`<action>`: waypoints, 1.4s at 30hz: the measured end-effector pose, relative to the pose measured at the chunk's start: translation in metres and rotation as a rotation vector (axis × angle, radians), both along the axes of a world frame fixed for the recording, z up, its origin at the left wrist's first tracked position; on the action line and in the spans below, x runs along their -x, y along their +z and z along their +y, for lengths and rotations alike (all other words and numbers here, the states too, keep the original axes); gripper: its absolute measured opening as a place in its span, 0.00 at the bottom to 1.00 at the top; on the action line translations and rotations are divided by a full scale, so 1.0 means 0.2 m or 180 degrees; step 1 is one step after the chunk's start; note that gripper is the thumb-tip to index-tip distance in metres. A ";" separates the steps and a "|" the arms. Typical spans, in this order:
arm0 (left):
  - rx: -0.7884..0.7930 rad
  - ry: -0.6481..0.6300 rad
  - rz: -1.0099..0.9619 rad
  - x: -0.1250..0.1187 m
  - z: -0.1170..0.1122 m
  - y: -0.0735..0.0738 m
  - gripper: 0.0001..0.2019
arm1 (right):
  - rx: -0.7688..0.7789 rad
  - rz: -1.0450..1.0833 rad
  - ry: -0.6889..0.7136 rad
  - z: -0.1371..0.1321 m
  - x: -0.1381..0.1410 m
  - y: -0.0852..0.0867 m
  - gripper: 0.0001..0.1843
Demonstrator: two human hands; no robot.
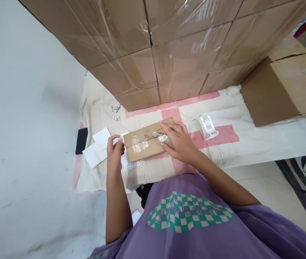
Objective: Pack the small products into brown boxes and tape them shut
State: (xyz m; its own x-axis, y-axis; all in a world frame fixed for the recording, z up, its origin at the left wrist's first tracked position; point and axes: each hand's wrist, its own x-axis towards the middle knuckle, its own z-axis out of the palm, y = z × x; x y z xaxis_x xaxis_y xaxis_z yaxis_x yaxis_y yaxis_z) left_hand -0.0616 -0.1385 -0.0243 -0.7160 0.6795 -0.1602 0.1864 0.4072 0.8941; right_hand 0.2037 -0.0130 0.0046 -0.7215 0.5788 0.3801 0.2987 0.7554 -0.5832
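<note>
A small flat cardboard box lies on a cream cloth with pink stripes. Clear tape runs across its top. My right hand rests on the box's right end, fingers spread flat, pressing a crinkled piece of clear tape. My left hand is at the box's left end with thumb and fingers pinched together by the edge; what they pinch is too small to make out. White paper sheets lie just left of that hand, and a printed slip peeks out below the box.
A tall stack of plastic-wrapped cartons stands behind the cloth. A separate carton sits at right. A white tape dispenser and a tape roll lie on the cloth. A black object sits at its left edge.
</note>
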 end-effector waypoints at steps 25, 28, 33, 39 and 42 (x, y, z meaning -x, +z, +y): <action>0.1220 -0.0759 0.2194 -0.06 -0.58 -0.36 0.20 | 0.0196 -0.0860 0.1238 -0.61 0.45 -0.57 0.14; 0.1153 -0.0805 0.2210 -0.04 -0.60 -0.36 0.19 | 0.0170 -0.0841 0.1276 -0.62 0.45 -0.59 0.14; 0.0850 -0.1123 0.2159 0.01 -0.65 -0.35 0.13 | 0.0098 -0.0841 0.1256 -0.62 0.45 -0.60 0.11; 0.0688 -0.1198 0.2265 0.00 -0.70 -0.33 0.07 | -0.0001 -0.0821 0.1206 -0.62 0.45 -0.59 0.09; 0.0584 -0.1144 0.2283 -0.02 -0.71 -0.33 0.05 | -0.0009 -0.0767 0.1186 -0.62 0.45 -0.59 0.08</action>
